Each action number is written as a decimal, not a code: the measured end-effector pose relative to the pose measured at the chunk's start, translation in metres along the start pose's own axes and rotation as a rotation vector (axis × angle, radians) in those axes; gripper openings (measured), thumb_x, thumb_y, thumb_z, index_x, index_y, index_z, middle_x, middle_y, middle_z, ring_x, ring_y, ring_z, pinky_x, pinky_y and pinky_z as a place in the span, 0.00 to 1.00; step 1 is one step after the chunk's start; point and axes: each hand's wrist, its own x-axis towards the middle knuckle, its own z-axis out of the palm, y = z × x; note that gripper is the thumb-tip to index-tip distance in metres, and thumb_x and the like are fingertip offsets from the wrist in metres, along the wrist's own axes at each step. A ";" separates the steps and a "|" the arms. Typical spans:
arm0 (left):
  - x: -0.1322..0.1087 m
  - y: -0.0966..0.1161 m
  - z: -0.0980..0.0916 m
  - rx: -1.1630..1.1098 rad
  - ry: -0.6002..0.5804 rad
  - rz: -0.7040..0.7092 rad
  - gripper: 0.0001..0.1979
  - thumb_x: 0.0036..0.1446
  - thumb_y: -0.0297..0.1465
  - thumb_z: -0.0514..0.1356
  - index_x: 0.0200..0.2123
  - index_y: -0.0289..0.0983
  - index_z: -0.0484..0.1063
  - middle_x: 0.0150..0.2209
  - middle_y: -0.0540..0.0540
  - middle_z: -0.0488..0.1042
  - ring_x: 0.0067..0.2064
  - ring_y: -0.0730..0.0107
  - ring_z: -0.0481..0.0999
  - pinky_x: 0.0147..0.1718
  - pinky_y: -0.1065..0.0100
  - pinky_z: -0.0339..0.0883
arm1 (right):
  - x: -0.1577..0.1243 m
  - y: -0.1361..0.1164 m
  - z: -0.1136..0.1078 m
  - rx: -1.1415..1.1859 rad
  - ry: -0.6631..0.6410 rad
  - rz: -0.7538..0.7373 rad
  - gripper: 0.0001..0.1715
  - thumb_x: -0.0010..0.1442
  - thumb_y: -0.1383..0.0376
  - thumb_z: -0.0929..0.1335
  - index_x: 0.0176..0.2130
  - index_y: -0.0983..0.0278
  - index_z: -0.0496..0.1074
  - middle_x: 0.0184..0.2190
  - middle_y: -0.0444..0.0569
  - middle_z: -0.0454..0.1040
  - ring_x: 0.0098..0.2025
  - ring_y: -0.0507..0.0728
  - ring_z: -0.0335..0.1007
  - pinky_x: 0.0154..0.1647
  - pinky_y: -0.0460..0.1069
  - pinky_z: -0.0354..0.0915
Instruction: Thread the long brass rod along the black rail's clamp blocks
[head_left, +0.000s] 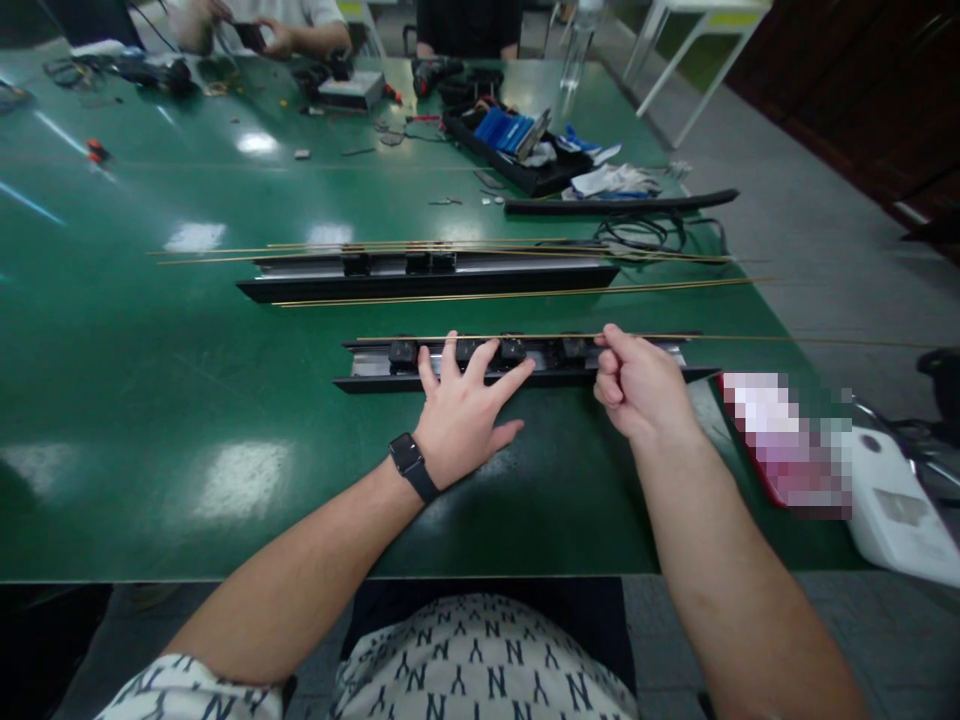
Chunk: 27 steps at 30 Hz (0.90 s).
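Note:
A black channel rail (pixel 375 383) lies lengthwise before me, with several dark blocks (pixel 403 354) set in its silvery groove. My left hand (pixel 465 415), a black watch on its wrist, rests across the rail with fingers spread over the blocks. Toward the rail's right end my right hand (pixel 637 378) is closed, thumb and forefinger pinching a thin brass-coloured rod (pixel 750 338). That rod runs along the rail's far edge and sticks out well past its right end. Behind it sits a second black rail (pixel 427 288), with similar thin rods (pixel 480 296) lying along and across it.
A black strip (pixel 622 203) and coiled black cable (pixel 637 235) lie behind the rails. Farther back are a black tray (pixel 525 170) of blue items and a drill (pixel 435 75). A white device (pixel 900 510) is at right. Two people sit across the green table (pixel 150 400).

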 end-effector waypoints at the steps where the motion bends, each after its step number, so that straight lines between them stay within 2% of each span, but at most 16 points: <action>1: 0.000 0.000 0.000 0.001 0.000 0.001 0.38 0.56 0.43 0.69 0.68 0.58 0.61 0.71 0.44 0.56 0.72 0.25 0.44 0.63 0.23 0.38 | 0.000 0.000 0.000 0.002 -0.004 0.002 0.14 0.59 0.60 0.75 0.31 0.63 0.69 0.15 0.36 0.63 0.08 0.45 0.50 0.07 0.41 0.45; 7: 0.000 0.000 -0.001 0.002 0.001 0.000 0.38 0.56 0.43 0.68 0.68 0.58 0.61 0.71 0.44 0.55 0.71 0.24 0.44 0.63 0.23 0.38 | -0.002 0.000 -0.002 0.016 -0.032 -0.004 0.09 0.56 0.63 0.75 0.35 0.65 0.73 0.16 0.37 0.64 0.09 0.45 0.52 0.07 0.41 0.45; 27: 0.003 0.003 -0.004 -0.008 -0.031 -0.024 0.38 0.55 0.42 0.69 0.67 0.58 0.62 0.71 0.44 0.57 0.72 0.23 0.44 0.63 0.22 0.38 | -0.002 0.004 -0.003 0.000 0.001 -0.025 0.16 0.55 0.59 0.77 0.32 0.63 0.71 0.16 0.36 0.63 0.09 0.45 0.52 0.06 0.40 0.47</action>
